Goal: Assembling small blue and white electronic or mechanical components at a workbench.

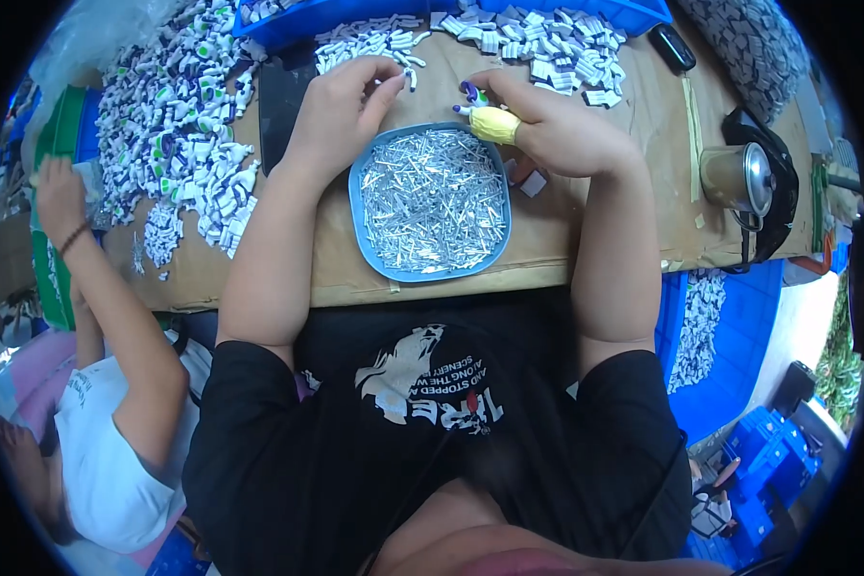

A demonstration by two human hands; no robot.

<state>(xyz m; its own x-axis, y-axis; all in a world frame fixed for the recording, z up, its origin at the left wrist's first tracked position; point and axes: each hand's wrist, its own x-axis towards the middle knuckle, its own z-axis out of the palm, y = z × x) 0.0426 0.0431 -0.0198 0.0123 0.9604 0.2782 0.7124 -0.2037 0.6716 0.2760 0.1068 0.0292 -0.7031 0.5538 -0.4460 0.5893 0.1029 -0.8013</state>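
Observation:
My right hand (571, 130) is closed on a small white and purple plastic part (472, 94) with a touch of green. A yellow covering (495, 125) sits at the thumb side of that hand; whether it is a wrap or a held thing is unclear. My left hand (348, 104) is pinched, its fingertips beside small white arm-shaped parts (392, 44). Anything between those fingertips is too small to name. Between my forearms stands a light blue bowl (363, 235), filled with thin silver pins (434, 197).
A large heap of white, purple and green parts (178, 106) covers the table's left side. White striped pieces (547, 43) lie at the back near blue bins (614, 12). A metal mug (736, 180) stands right. Another person's arm (115, 278) reaches in at left.

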